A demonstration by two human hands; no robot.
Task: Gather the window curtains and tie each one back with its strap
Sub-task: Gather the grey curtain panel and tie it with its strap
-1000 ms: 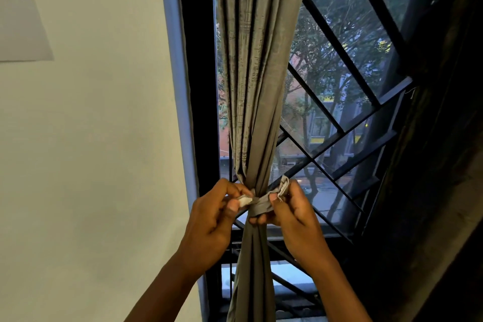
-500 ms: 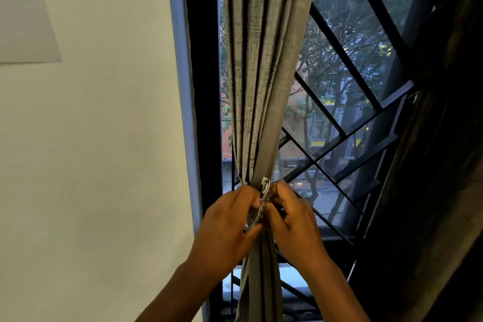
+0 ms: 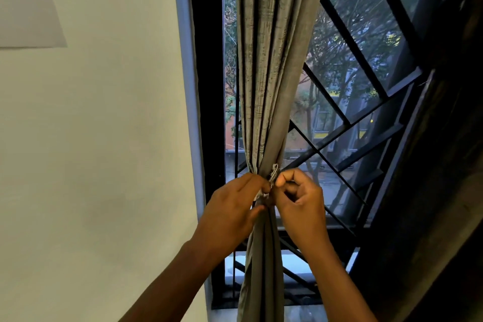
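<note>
A grey curtain (image 3: 271, 65) hangs gathered into a narrow bundle in front of the window. A grey strap (image 3: 273, 173) wraps the bundle at its waist, with a small crumpled end sticking up. My left hand (image 3: 232, 213) pinches the strap from the left side of the bundle. My right hand (image 3: 298, 198) pinches the strap's end from the right, fingers curled. Both hands meet at the front of the bundle and hide most of the strap.
A white wall (image 3: 99, 151) with a sheet of paper (image 3: 28, 8) fills the left. The black window frame (image 3: 206, 102) and black metal grille (image 3: 360, 123) stand behind the curtain. A second dark curtain (image 3: 439, 191) hangs along the right edge.
My hands have come together at the front of the bundle, bringing the two strap ends close. The view has shifted slightly to the left and down.
</note>
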